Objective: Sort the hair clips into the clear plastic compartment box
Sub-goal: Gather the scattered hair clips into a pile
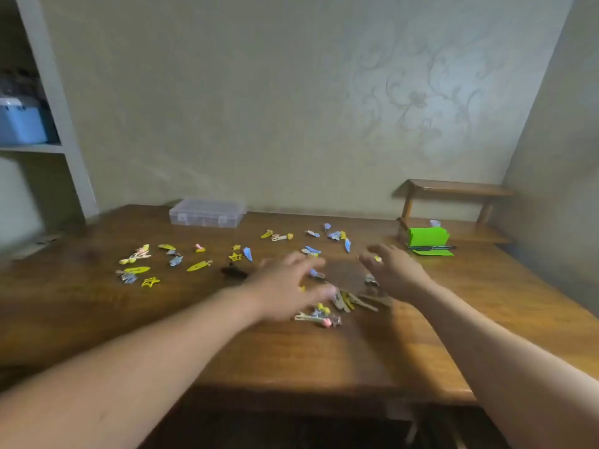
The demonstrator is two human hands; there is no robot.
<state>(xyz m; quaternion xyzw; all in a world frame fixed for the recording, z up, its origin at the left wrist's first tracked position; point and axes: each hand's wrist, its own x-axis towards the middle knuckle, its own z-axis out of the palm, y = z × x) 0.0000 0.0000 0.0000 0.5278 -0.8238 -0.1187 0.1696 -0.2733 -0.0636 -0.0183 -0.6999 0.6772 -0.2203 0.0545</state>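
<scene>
Both hands hover over the table (324, 351), and both are blurred. The left hand (285, 283) has its fingers spread and loose, holding nothing I can see. The right hand (393, 270) also has stretched fingers, but a small yellow spot sits by them, and I cannot tell if it is a pinched clip. A pile (340, 303) of clips lies just under and between the fingertips. More clips (142, 264) lie well left of the fingers. The box (207, 212) stands far beyond the left fingers and looks closed. I see two risks. A quick sweep may push clips off the near edge, and tangled clips may lift together.
</scene>
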